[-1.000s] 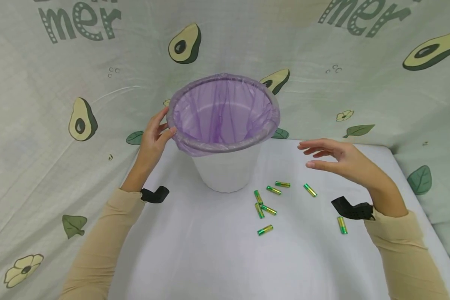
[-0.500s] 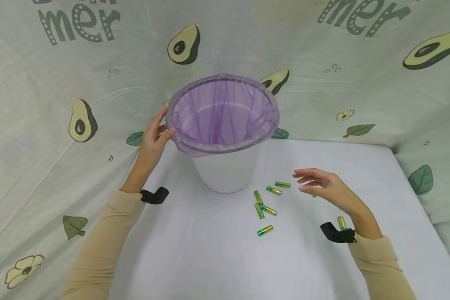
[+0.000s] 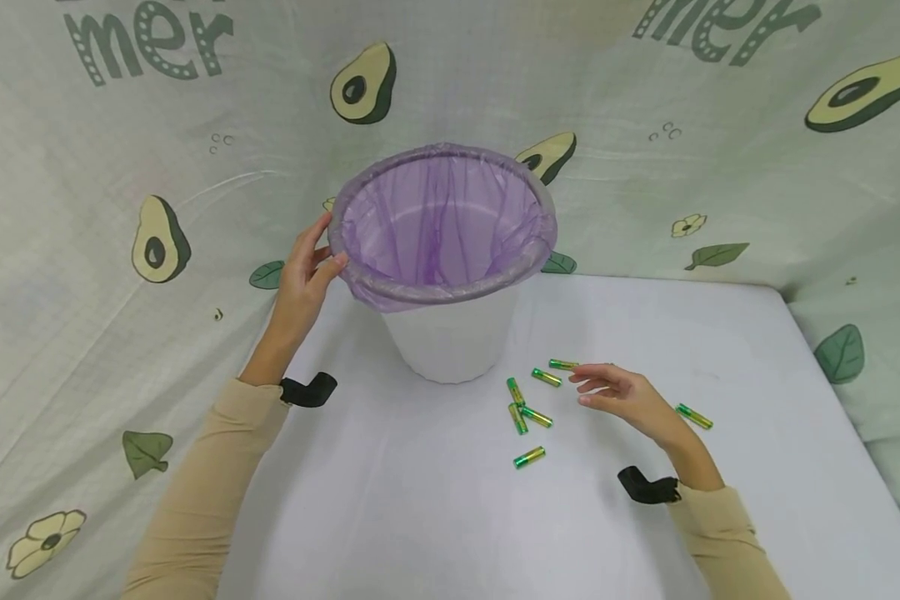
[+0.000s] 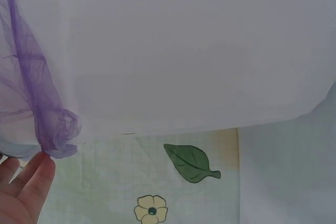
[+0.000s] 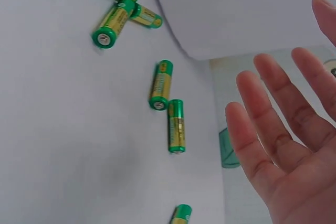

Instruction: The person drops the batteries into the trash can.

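A white trash bin (image 3: 450, 342) lined with a purple bag (image 3: 450, 225) stands upright on the table. My left hand (image 3: 300, 283) holds the bin's left rim, thumb at the front and fingers along the outer side; the left wrist view shows fingertips at the bag's gathered edge (image 4: 60, 132). To the right, my right hand (image 3: 618, 396) hovers over the table with relaxed, spread fingers, holding nothing. Its fingertips overlap the end of a green and gold battery (image 3: 562, 364) in the head view. Beside it lies another battery (image 3: 547, 377).
More batteries lie around: a cluster of three (image 3: 520, 417), a single one (image 3: 529, 457) nearer the front, and one (image 3: 694, 417) right of my right wrist. An avocado-print cloth (image 3: 645, 192) hangs behind the white table (image 3: 390, 500).
My right hand has come down and leftward toward the batteries. The battery by my right wrist lies at a new spot and angle. My left hand stays on the bin rim.
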`<state>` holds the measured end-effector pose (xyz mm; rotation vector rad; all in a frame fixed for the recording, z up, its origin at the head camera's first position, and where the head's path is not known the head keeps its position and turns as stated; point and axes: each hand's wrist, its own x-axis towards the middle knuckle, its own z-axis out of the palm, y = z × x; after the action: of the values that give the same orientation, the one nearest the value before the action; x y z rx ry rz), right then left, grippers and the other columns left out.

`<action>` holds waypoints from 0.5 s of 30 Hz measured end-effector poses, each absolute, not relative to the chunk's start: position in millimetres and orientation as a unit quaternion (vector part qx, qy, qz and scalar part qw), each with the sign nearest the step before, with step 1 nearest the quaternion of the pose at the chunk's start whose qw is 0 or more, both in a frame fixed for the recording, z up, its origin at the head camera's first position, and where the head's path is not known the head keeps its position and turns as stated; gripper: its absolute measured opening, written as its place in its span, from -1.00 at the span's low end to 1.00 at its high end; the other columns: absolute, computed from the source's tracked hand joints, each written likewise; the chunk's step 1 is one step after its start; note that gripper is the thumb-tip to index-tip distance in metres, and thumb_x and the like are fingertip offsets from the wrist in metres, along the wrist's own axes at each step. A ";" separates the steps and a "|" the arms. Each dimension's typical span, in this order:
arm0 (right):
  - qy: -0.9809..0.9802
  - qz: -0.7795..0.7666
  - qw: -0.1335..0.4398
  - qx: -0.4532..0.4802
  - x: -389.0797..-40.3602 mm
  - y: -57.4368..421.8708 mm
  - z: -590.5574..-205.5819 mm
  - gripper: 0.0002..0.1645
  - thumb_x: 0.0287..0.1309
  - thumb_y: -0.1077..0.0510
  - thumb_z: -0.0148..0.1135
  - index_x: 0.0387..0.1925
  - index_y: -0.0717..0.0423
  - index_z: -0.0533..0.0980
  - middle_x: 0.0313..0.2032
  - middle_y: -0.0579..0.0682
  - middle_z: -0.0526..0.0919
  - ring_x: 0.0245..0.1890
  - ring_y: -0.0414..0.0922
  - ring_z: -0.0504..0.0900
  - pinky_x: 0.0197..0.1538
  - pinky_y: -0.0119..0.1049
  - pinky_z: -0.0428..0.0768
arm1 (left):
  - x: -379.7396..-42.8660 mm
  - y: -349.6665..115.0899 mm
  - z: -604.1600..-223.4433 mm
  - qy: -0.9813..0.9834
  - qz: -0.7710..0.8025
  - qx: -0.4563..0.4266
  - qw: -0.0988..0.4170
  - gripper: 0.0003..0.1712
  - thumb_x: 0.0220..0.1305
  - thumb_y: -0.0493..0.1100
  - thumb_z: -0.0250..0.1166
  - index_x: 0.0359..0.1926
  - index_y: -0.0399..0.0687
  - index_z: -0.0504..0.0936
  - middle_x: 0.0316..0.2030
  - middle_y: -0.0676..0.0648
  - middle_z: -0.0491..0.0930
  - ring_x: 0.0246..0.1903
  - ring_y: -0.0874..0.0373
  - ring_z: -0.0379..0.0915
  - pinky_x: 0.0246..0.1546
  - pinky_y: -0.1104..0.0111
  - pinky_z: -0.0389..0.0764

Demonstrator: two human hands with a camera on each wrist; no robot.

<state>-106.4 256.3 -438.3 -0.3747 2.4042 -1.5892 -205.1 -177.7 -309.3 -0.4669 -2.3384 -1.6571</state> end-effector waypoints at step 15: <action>0.801 -0.566 0.151 -0.122 -109.2 235.8 -480.6 -0.45 0.12 0.18 0.24 0.13 0.33 0.39 0.02 0.34 0.51 -0.09 -0.06 0.55 -0.12 -0.42 0.55 | -205.4 -176.6 -309.5 -0.792 -0.575 -0.164 0.125 -0.35 0.30 -0.25 0.05 0.40 -0.08 0.14 0.32 -0.09 0.18 0.13 -0.04 0.30 -0.03 0.62 0.41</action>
<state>-109.2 235.8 -480.6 -0.3513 2.3007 -1.6256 -205.4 -176.6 -309.5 -0.4780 -2.3074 -1.6746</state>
